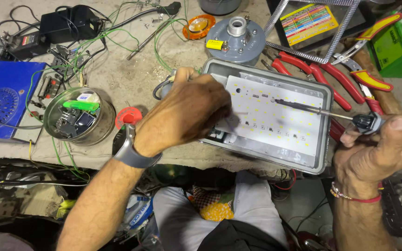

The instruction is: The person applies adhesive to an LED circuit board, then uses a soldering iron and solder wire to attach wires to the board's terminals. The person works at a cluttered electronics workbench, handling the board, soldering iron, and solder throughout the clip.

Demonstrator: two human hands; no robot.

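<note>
Lamp housing (324,139), grey tray, sits centre-right on the bench (131,74), near edge. White LED board (280,118) lies inside it.

Left hand (189,114) rests on the housing's left end, knuckles up, fingers curled down over the left edge of the board. Can't tell what, if anything, is pinched under the fingers. Grey watch (133,153) on that wrist.

Right hand (382,144) is just off the housing's right side, closed around the handle of a screwdriver (322,111). Shaft runs left across the board; tip lands near the board's upper middle. Red thread band on that wrist.

Around it: red pliers (331,76) far-right of the housing, touching its corner. Grey round fitting (236,39) just beyond the far edge. Metal tin (77,116) of small parts to the left, red cap (127,116) between tin and left wrist. Blue box (3,97) at the left edge, green wires (117,35) scattered far-left.
</note>
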